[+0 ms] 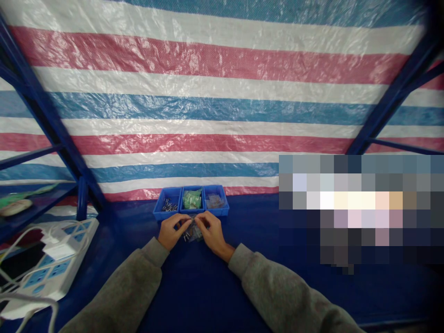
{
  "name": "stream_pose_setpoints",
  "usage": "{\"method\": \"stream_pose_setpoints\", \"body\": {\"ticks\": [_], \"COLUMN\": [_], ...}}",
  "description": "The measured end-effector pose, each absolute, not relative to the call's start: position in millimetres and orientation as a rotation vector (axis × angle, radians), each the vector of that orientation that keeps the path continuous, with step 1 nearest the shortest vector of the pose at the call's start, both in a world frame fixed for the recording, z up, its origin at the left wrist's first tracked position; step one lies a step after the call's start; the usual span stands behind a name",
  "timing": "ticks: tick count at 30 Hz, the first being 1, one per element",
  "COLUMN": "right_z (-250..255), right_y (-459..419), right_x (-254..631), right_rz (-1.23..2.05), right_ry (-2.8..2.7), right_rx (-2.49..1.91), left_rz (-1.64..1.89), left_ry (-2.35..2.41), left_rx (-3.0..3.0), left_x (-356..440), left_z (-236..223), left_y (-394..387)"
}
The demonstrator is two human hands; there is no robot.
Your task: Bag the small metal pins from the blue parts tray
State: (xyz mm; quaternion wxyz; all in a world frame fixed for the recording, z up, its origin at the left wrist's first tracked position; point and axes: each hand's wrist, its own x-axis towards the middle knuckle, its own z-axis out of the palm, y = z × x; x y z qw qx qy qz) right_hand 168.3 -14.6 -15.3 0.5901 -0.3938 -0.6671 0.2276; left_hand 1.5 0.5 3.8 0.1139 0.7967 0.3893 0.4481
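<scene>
My left hand and my right hand are close together over the blue table, just in front of three small blue bins. Thumb and fingers of each are pinched on what looks like the upper edge of a small clear plastic bag. Below the fingertips lie several small metal pieces, like screws; I cannot tell whether they are inside the bag. The left bin holds dark metal pieces, the middle one green packets, the right one small clear packets.
A white power strip with a plugged-in adapter and loose cables lies at the left. Blue metal posts frame both sides. A striped plastic sheet hangs behind the table. The right side is blurred out by large pixels.
</scene>
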Motion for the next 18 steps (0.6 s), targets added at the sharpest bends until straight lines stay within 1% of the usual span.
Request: {"method": "stream_pose_setpoints", "body": {"ticks": [18], "right_z": [-17.5], "right_y": [-14.6], "right_x": [167.6], "right_rz": [0.543], "right_ry": [-1.566], "right_rx": [-0.905], "left_rz": [1.186], "left_ry": [1.192], "left_rx": [2.423], "left_x": [2.9], "left_z": [1.2], "left_y": [1.4]}}
